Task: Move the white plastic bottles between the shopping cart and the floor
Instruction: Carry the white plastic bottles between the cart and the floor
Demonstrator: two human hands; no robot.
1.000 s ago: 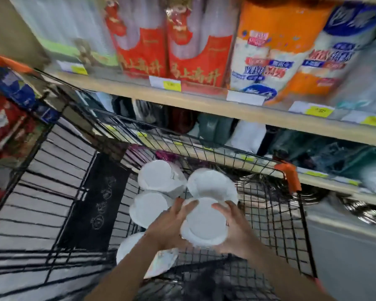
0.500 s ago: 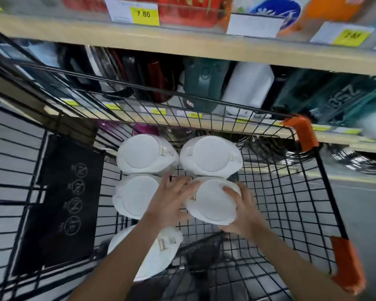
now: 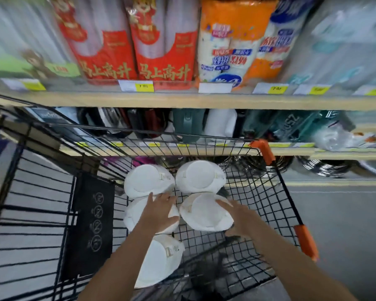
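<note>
White plastic bottles stand in the wire shopping cart (image 3: 276, 205): nearest, one tilted bottle (image 3: 161, 259) low by the left forearm, then four in a two-by-two block. The left hand (image 3: 159, 211) lies flat on the near-left bottle (image 3: 132, 218), fingers straight and slightly spread. The right hand (image 3: 240, 218) rests against the near-right bottle (image 3: 204, 213), fingers loosely extended, no real clasp that I can see. To seat this one well, press it snug against the far pair (image 3: 199, 177), upright, before letting go.
</note>
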